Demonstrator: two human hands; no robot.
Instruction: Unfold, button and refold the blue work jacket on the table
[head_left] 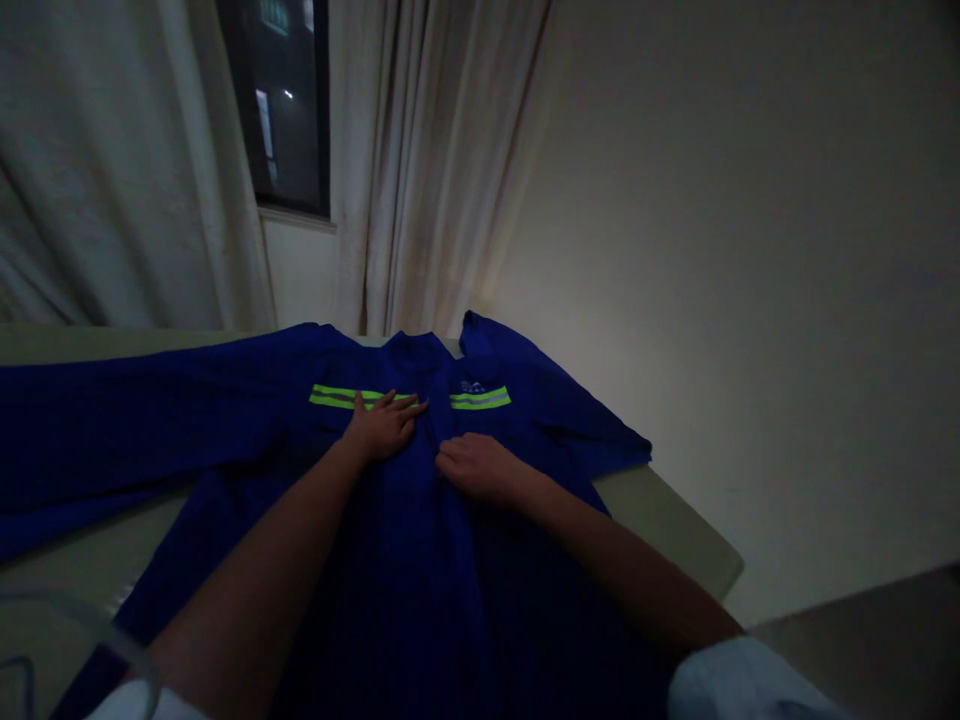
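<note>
A blue work jacket with a yellow-green reflective chest stripe lies spread front-up on a pale table. My left hand rests flat on the chest just left of the front placket, fingers stretched out toward the stripe. My right hand lies on the placket just right of centre with its fingers curled down onto the cloth; whether it pinches the fabric is hard to see. One sleeve stretches far to the left, the other is bent at the right edge.
Pale curtains hang behind the table on both sides of a dark window. A plain wall stands at the right. The table's corner ends near my right forearm. The room is dim.
</note>
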